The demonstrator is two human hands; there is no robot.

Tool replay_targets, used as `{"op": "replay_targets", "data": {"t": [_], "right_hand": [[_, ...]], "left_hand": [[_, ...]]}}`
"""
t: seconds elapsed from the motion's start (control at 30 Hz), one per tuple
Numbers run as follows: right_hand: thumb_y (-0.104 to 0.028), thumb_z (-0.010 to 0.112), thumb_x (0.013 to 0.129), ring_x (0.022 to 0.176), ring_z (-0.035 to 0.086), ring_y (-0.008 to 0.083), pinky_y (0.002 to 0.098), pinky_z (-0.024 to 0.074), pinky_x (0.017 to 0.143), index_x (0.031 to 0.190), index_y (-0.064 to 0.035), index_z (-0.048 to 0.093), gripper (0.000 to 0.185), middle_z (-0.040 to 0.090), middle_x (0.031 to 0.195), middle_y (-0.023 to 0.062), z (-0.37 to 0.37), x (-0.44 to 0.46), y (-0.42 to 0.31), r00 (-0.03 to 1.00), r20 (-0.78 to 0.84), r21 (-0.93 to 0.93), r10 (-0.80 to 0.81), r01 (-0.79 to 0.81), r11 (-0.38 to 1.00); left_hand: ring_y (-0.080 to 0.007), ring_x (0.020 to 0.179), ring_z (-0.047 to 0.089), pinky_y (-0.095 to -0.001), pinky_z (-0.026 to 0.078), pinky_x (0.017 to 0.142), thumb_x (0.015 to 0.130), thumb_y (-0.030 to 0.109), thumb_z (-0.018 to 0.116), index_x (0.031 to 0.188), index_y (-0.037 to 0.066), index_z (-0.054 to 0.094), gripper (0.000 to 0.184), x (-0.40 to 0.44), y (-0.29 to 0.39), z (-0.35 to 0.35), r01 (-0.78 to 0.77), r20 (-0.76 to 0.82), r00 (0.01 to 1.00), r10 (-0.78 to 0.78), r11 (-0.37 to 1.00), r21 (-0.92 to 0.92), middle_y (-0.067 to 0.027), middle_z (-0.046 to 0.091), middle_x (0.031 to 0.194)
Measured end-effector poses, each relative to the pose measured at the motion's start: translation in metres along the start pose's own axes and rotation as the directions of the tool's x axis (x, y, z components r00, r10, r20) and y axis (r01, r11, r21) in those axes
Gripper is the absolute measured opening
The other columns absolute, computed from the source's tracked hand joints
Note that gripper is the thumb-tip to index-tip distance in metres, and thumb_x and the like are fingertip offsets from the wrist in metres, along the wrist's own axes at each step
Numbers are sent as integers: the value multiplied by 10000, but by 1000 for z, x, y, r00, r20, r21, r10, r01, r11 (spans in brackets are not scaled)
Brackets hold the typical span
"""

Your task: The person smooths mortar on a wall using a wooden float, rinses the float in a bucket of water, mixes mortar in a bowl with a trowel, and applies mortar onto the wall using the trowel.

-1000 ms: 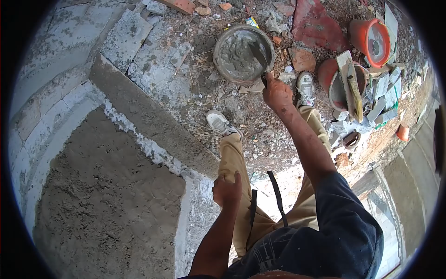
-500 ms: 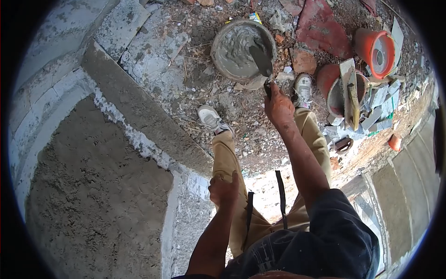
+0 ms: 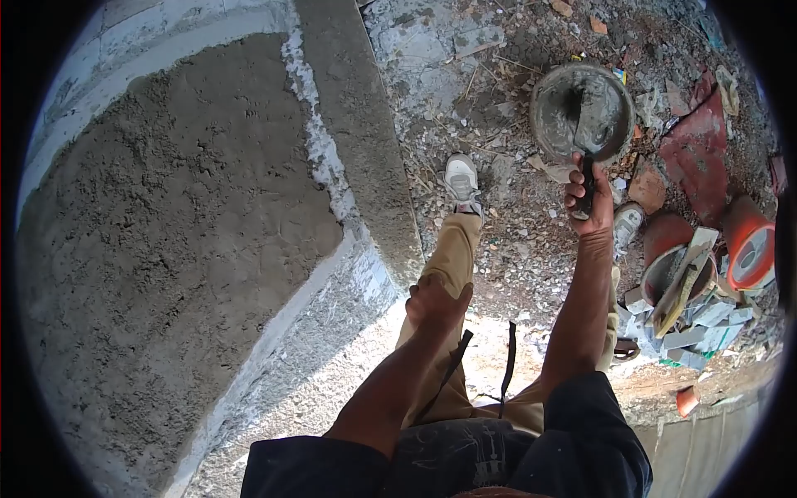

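Note:
My right hand (image 3: 593,203) is closed around the dark handle of a trowel (image 3: 587,181). The trowel's blade reaches into a round, mortar-crusted basin (image 3: 541,137); wet grey mortar (image 3: 604,120) lies there, and the blade's outline is hard to separate from it. My left hand (image 3: 437,300) is wrapped over my bent left knee, on the tan trousers (image 3: 455,249), with no tool visible in it. Left of me, a broad panel of fresh, rough grey plaster (image 3: 183,183) covers a surface edged by a pale strip.
A smooth grey ledge (image 3: 349,108) runs beside the plaster. Right of my feet are an orange bucket (image 3: 751,249), another bucket (image 3: 667,236) with a wooden board (image 3: 689,274) across it, and broken tile pieces (image 3: 710,314). A red sheet (image 3: 696,153) lies on rubble-strewn ground.
My view has swung left, so the basin appears farther right. The trowel's blade, earlier plainly visible at the basin's right side, now reaches down into it. My left hand stays on the knee.

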State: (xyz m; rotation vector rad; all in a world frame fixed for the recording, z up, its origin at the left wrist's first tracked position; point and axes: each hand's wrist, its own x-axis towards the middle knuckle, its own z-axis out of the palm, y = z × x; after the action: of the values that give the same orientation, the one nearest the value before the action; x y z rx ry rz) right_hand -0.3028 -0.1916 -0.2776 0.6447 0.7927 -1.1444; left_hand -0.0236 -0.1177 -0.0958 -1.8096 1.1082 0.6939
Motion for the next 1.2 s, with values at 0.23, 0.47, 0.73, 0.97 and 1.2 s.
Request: {"op": "replay_targets", "data": {"t": [0.23,0.47,0.73,0.97,1.2], "right_hand": [[-242,608,906,935,695,384,496,532,807,1217,-83,613,350,701,1104,205,-34,51,-11,727,148,-725,-671,-382,-573],[-203,559,925,961,682,384,498,533,799,1200,-145,618,287,704,1047,206,17,-25,-35,734,243,-731,-634,-291,-617],[-210,438,992,817,693,358,473,551,671,1092,-62,579,228,694,888,177,-28,33,-15,756,247,-511,-607,-431,-744],[-316,595,903,985,667,406,520,517,855,1287,-185,531,411,681,1059,225,-37,-27,8,716,-94,-841,-692,-429,-329],[-294,563,966,533,517,116,299,439,483,1167,-60,600,310,555,735,-1,-6,105,-1,949,-273,-460,-156,13,888]], "left_hand": [[-300,1123,599,-430,520,935,780,631,676,1184,88,646,677,1,-8,-2,18,45,999,-16,999,-49,-120,616,1225],[-292,1144,586,-429,515,952,794,649,656,1222,93,622,703,1,-9,-6,16,75,997,-13,999,-42,-113,598,1251],[-303,1141,590,-434,509,946,798,646,655,1179,109,652,658,0,-8,1,1,43,999,-1,1000,-5,-103,621,1218],[-329,1125,600,-458,529,914,777,668,651,1263,68,619,773,-2,-3,-2,20,70,997,-23,999,41,-124,600,1283],[-328,1127,599,-477,530,908,787,672,647,1285,90,608,766,-1,2,4,39,75,996,-46,995,94,-116,598,1296]]}}
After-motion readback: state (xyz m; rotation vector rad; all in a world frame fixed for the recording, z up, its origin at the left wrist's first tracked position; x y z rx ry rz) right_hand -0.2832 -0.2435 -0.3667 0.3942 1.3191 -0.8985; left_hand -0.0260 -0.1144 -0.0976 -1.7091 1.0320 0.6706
